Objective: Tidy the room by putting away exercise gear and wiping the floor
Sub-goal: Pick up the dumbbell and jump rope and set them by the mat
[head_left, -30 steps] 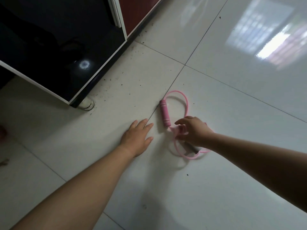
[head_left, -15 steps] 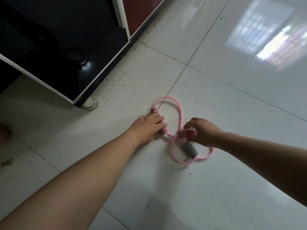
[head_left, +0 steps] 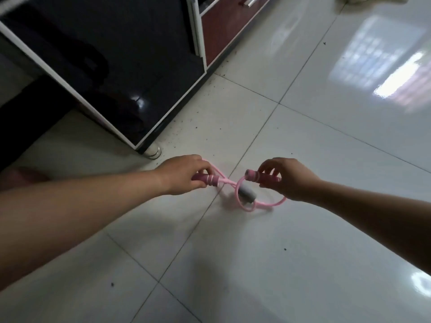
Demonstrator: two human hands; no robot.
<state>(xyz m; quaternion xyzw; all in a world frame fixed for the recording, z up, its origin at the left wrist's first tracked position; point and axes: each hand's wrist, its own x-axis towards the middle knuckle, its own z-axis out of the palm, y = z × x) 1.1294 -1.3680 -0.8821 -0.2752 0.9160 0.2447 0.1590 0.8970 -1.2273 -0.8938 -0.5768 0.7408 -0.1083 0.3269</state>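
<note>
A pink figure-eight resistance band [head_left: 263, 203] with a grey middle sleeve [head_left: 246, 192] hangs just above the white tiled floor [head_left: 256, 264]. My left hand [head_left: 184, 174] grips one pink foam handle [head_left: 206, 178], fingers curled round it. My right hand [head_left: 288, 177] grips the other pink handle [head_left: 253, 176], whose ribbed end sticks out to the left. The two handles are held level, a short gap apart, with the pink loops crossing between and below them.
A black glossy cabinet [head_left: 130, 73] with white edging stands at the upper left on a short metal foot [head_left: 152, 152]. A dark red drawer front [head_left: 231, 26] lies behind it. Dirt specks [head_left: 198, 127] scatter along the cabinet's base. Open tiles stretch to the right.
My left hand went from flat on the floor to gripping one handle. Both hands lifted the band off the tiles and the view moved back.
</note>
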